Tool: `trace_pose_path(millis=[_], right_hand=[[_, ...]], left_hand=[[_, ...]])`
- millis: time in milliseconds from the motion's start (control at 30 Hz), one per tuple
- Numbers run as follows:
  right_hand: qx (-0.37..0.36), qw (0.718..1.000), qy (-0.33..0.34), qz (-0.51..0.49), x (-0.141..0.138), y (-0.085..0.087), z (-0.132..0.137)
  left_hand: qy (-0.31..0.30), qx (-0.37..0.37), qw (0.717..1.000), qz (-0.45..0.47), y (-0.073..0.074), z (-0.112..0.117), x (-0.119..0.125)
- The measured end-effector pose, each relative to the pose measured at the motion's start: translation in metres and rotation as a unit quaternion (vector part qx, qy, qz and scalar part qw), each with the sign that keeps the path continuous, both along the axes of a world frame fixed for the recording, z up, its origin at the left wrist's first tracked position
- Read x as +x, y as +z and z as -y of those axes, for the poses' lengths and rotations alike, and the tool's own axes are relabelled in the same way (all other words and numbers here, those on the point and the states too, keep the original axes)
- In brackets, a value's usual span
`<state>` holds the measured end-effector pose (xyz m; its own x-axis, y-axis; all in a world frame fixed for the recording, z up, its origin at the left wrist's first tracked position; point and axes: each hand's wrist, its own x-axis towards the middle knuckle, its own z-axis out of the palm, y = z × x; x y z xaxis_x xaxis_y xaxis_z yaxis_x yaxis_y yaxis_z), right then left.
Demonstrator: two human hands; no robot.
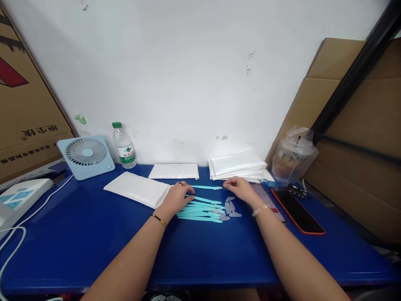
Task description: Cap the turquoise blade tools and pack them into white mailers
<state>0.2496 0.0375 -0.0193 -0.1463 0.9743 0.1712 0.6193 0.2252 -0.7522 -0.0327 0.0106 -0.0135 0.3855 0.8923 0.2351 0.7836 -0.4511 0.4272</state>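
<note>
My left hand [178, 198] curls around the handle end of a turquoise eyebrow razor [203, 187], whose pale tip points right. Close to that tip is my right hand [239, 188], its thumb and fingers pinched together; whatever they hold, if anything, is too small to make out. Several more turquoise razors [200, 214] lie in a loose row below, partly under my left hand. Beside their tips is a scatter of small translucent caps [230, 207]. A white padded envelope [134, 188] lies left of my left hand, its opening facing the hand.
White envelopes lie along the wall, a flat one [173, 170] and a stack [238, 164]. A blue fan [87, 154], a water bottle [124, 146] and a power strip [21, 198] are left. Right are a red-edged phone [297, 211], another screen [271, 202] and a bagged drink cup [291, 156].
</note>
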Motion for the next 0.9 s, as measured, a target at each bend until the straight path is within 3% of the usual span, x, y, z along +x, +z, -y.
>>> trace_pose_path(millis=[200, 467, 700, 900], right_hand=[[-0.081, 0.985, 0.139, 0.057, 0.021, 0.007, 0.010], [-0.012, 0.988, 0.139, 0.071, -0.004, 0.006, 0.014], [0.003, 0.988, 0.141, 0.063, -0.003, 0.006, 0.014], [0.037, 0.984, 0.167, 0.045, -0.020, -0.005, 0.011]], left_hand=[[0.029, -0.024, 0.999, 0.001, -0.002, -0.002, -0.001], [0.020, -0.042, 0.998, 0.029, -0.008, -0.006, -0.001], [0.021, -0.054, 0.998, 0.039, -0.008, -0.007, -0.002], [0.019, -0.060, 0.997, 0.049, -0.011, -0.009, 0.001]])
